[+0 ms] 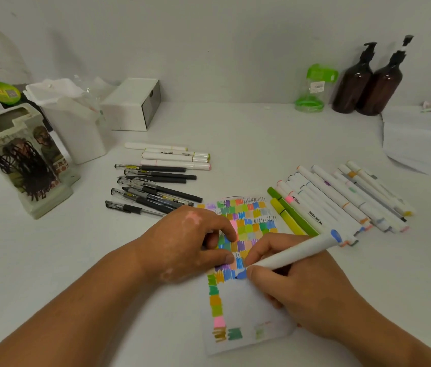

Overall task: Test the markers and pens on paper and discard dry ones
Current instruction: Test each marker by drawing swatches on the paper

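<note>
A sheet of paper (246,305) covered in many coloured test patches lies on the white table. My right hand (296,282) grips a white marker (299,250) with a blue end cap, its tip on a blue patch on the paper. My left hand (190,242) rests on the sheet's left side, fingers curled, thumb and fingertips pressing the paper. A row of white markers (347,200) lies to the right, with two green pens (291,215) beside it. Several black gel pens (153,189) and a few white markers (174,156) lie to the left.
A white cup (76,123), a printed holder (21,160) and a white box (132,104) stand at the back left. A green-capped jar (312,88) and two brown pump bottles (368,80) stand at the back right. A paper stack (421,144) lies right.
</note>
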